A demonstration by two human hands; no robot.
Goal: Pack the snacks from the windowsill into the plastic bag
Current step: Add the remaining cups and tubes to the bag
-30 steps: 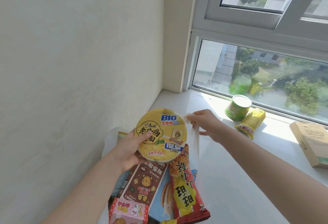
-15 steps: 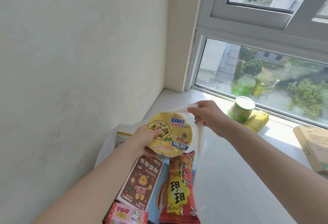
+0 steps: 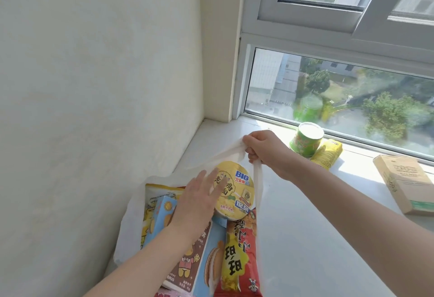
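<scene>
Left hand (image 3: 195, 205) is released, its straight fingers spread over the lid of the yellow noodle bowl (image 3: 237, 193). This bowl lies in the mouth of the white bag (image 3: 128, 224) on the sill (image 3: 305, 238), above a brown carton (image 3: 185, 266) and a red packet (image 3: 237, 261). Right hand (image 3: 265, 151) clenches the bag's handles (image 3: 257, 179), lifting them. Further right, by the glass, a green cup (image 3: 305, 142) touches a yellow packet (image 3: 327, 157); a cardboard box (image 3: 404, 184) lies apart.

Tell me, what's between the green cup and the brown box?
A yellow snack packet lies there, close beside the green cup; then bare windowsill up to the brown box. The head view shows it.
</scene>
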